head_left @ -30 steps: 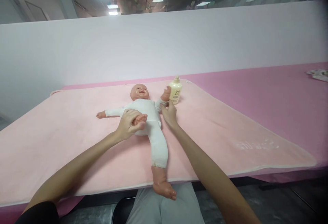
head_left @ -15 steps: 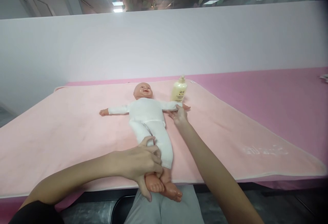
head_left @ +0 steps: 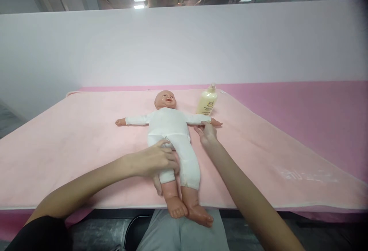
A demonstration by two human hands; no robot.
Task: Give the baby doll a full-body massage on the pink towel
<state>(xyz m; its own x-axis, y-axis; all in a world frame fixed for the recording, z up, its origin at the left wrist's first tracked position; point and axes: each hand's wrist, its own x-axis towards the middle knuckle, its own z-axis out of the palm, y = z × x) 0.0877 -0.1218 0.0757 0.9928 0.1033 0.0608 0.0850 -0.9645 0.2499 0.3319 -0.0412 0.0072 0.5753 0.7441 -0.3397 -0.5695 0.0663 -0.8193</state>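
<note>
A baby doll [head_left: 169,122] in a white cloth suit lies on its back, arms stretched out to both sides and bare feet hanging past the table's front edge. My left hand [head_left: 163,161] is wrapped over the doll's leg on the left, between thigh and knee, thumb on the outer side. My right hand [head_left: 207,131] grips the doll's arm on the right near the wrist, its fingers partly hidden beneath the sleeve. Just behind that arm stands a pale yellow pump bottle [head_left: 206,102].
A pink blanket [head_left: 94,143] covers most of the table, over a darker pink surface [head_left: 293,109] at the right. Beyond rises a white wall [head_left: 184,44] with glass above it. My lap [head_left: 186,233] is under the front edge, beside a black chair [head_left: 138,230].
My left hand has slid up the doll's leg from the ankle toward the thigh, baring the lower leg and foot. My right hand stays at the arm. The view has shifted slightly.
</note>
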